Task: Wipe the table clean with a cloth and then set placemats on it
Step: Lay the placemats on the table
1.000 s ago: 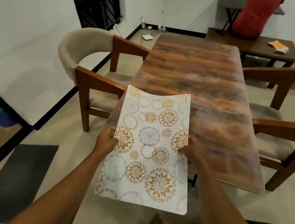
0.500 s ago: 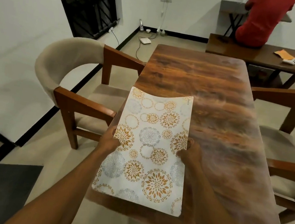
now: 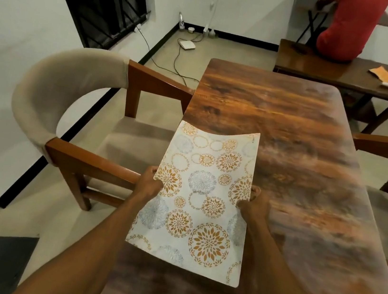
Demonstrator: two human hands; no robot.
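Left hand and right hand each pinch a long side of mat, over counter near-left corner; long axis runs away.

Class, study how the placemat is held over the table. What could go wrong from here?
1. The placemat bows between the left hand and right hand, so it may land buckled rather than flat.
2. Its left side runs about level with the left edge of the table, beside the chair; set down there, it might overhang and slip off.
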